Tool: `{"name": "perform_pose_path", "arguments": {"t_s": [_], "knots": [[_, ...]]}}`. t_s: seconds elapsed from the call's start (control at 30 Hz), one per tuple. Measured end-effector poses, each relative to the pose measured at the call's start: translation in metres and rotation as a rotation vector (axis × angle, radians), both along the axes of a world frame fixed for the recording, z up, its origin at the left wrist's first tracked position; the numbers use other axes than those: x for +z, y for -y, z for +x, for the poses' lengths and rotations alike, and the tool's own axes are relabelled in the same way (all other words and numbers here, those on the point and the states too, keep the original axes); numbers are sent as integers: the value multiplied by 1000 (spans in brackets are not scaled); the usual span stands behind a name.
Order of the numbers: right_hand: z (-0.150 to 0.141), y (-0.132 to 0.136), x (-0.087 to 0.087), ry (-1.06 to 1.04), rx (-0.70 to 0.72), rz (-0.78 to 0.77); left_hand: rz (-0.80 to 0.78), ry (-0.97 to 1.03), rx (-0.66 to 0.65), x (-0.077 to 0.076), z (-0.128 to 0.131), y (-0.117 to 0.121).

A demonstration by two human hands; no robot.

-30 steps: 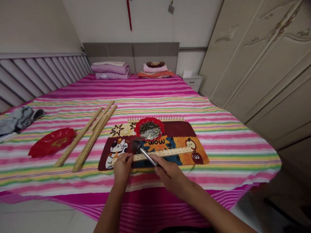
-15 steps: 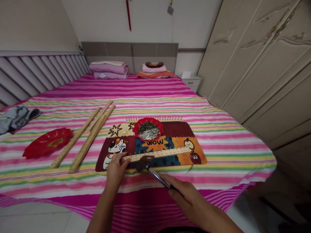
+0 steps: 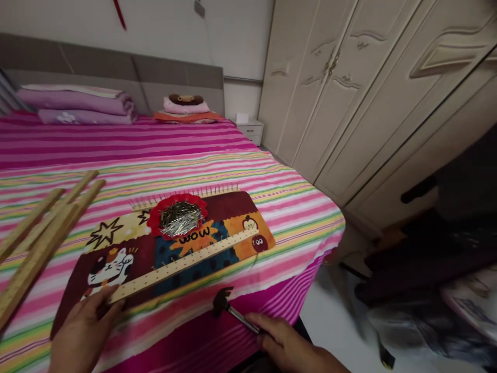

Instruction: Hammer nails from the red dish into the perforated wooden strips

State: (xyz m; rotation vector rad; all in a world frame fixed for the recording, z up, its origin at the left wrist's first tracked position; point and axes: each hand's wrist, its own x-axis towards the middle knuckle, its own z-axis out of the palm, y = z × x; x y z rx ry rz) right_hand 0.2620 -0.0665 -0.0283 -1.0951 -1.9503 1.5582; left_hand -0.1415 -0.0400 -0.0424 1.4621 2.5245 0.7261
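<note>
- Several loose wooden strips (image 3: 42,228) are lying at the far left on the striped bed (image 3: 155,155), well apart from the work.
- Next along, the left hand (image 3: 83,336) is resting its fingertips on the near end of the drilled wooden strip (image 3: 182,261), pressing it onto the cartoon mat (image 3: 116,243); its grip is lying flat and loose, pinning rather than clasping.
- Doing this well probably means pressing that end down firmly so the strip is not skidding on the soft mat, and keeping fingertips clear of the holes.
- Behind the strip, a red dish (image 3: 155,217) is sitting on the mat, holding a heap of thin nails (image 3: 179,217), with a nailed strip (image 3: 186,192) just beyond it.
- Further right, the hammer (image 3: 229,308) is hovering over the bed's edge, head pointing left, apart from the strip.
- Its handle is sitting in the right hand (image 3: 285,344), whose grip is wrapping closed around it; a short, square swing looks safest.
</note>
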Motion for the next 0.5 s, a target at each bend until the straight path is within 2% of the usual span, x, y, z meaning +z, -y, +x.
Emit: {"name": "perform_pose_path", "arguments": {"t_s": [0.2, 0.37, 0.5], "knots": [[-2, 2, -11, 46, -21, -14, 69, -52, -13, -1, 40, -17], [7, -3, -20, 20, -22, -26, 113, 7, -119, -3, 82, -33], [23, -12, -28, 66, -93, -40, 85, 49, -168, 0, 94, -44]]}}
